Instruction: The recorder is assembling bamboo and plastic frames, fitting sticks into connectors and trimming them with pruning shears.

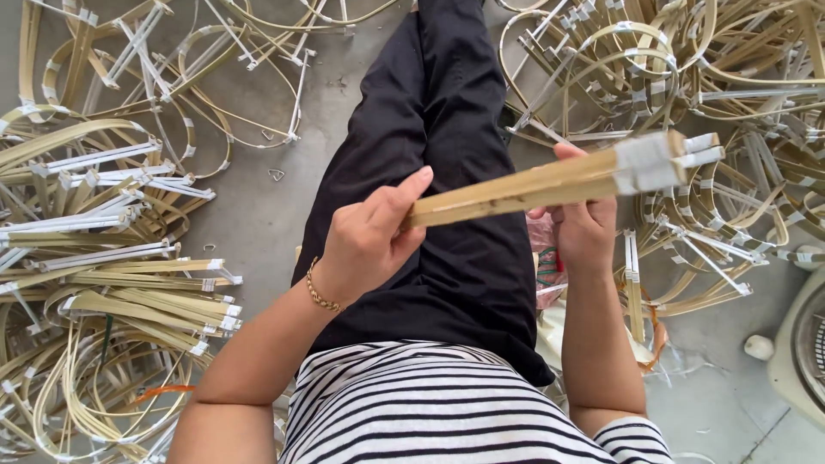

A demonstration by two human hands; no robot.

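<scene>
— While you sit over the concrete floor (284, 215), where is the piece you're working?

— You have one bundle of bamboo strips (550, 182) raised above your lap, lying nearly level and slanting up toward your right. Your left hand (365, 245) has its grip closed on the bare near end, thumb laid along the top. Your right hand (587, 225) is clenched around the middle from below, just short of the white tape band (646, 161) that binds the far end.

— How will it handle?

— I'd judge it light and stiff along its length, springy if you bend it. The strips are flat and smooth, so they could slide against one another wherever they aren't bound. The taped end looks the firmest place to hold; the edges may be sharp or splintery.

— And the count?

— One bundle in your hands; how many strips it holds I cannot tell, since they lie stacked. Two heaps on the floor: bent, taped bamboo hoops (112, 283) along its left edge, and another tangle of hoops (687, 77) toward its far right corner. Each holds too many to count. One pale fan housing (803, 344) stands at the right edge.
</scene>
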